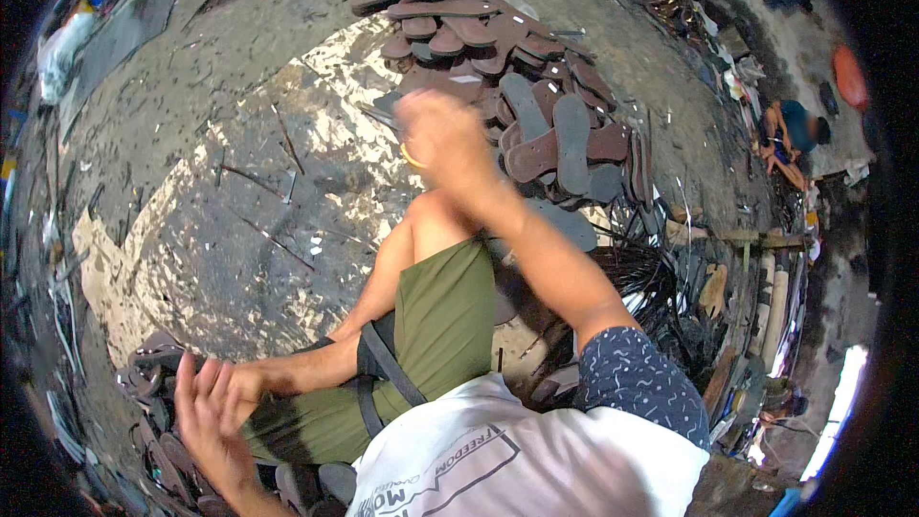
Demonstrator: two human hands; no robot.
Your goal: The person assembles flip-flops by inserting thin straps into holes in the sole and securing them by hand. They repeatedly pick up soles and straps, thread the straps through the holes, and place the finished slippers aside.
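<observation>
My right hand [442,139] is raised beyond my bent knee, left of a heap of dark brown sandal soles [531,148]. It looks closed, and motion blurs it. A yellow curved piece [412,155] shows at its edge, and a thin dark shape lies just past it; I cannot tell what the hand holds. At the lower left, my left hand [212,412] is lifted near my foot, its fingers apart and slightly blurred, with nothing visible in them. Beside it lie dark strapped sandals [151,364], partly covered by the hand.
I sit on a worn, stained sheet [258,191] with thin sticks [287,139] on it. A black strap [391,364] crosses my legs. Bundled dark strips [637,273] lie at my right. Another person [795,134] sits at the far right, near a red-orange object [848,78].
</observation>
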